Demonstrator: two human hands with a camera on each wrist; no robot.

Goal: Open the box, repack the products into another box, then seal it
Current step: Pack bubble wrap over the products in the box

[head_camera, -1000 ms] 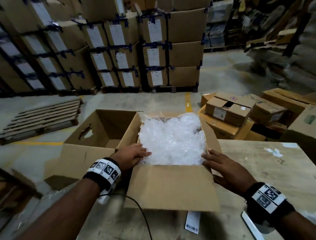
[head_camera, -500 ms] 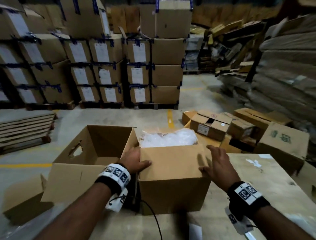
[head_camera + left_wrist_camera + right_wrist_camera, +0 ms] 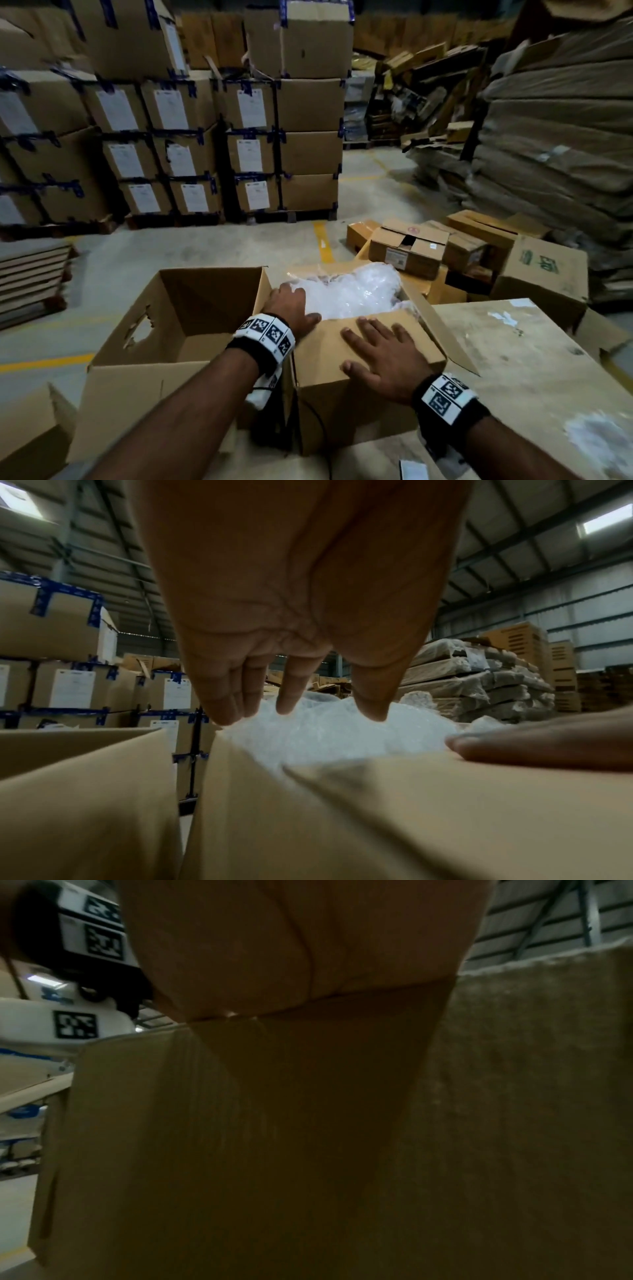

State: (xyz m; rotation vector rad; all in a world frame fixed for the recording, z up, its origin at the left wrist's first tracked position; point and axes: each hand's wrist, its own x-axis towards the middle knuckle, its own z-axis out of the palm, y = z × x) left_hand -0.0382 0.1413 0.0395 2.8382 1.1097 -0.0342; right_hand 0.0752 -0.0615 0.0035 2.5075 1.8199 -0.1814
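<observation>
Packed box: a brown corrugated cardboard box [image 3: 356,387] stands on the pale, scuffed wooden desk [image 3: 534,370], at the desk's left end, filled with crumpled clear plastic-wrapped products [image 3: 352,291] that rise above its rim.
Near flap: the packed box's near flap [image 3: 376,339] is folded down over the near part of the opening; the far part is uncovered and the white wrap shows there.
Right flap: the packed box's right side flap [image 3: 442,329] stands outward over the desk.
Right hand: the right hand [image 3: 383,359] lies flat, palm down, on top of the near flap, fingers straight and spread, pressing it and gripping nothing; the right wrist view shows only the palm against cardboard.
Left hand: the left hand [image 3: 291,308] is at the packed box's left edge, fingers extended over the left rim and onto the plastic wrap, thumb towards the near flap's left corner; in the left wrist view the fingers [image 3: 291,696] hang loosely straight, tips just above the wrap, closed on nothing.
Empty box: a larger open brown cardboard box [image 3: 164,342] with a torn handle hole in its left wall stands touching the packed box's left side.
Label: a white paper label [image 3: 412,469] lies on the desk just in front of the packed box.
</observation>
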